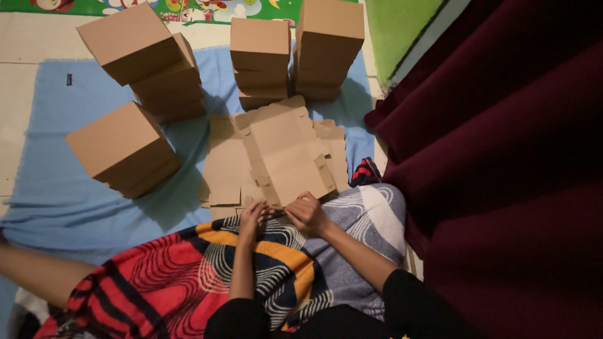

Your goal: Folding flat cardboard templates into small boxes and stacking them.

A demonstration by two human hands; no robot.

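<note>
The near edge of a flat cardboard box blank (286, 157) is pinched by the left hand (251, 216) and right hand (306, 213); the blank stretches away beyond the fingertips. Folding seems begun; side flaps would need raising next.

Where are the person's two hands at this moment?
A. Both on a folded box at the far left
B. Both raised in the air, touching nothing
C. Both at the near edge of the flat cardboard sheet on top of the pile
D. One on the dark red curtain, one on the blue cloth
C: the left hand and the right hand both rest at the near edge of the flat cardboard sheet, far from the folded boxes.
</note>
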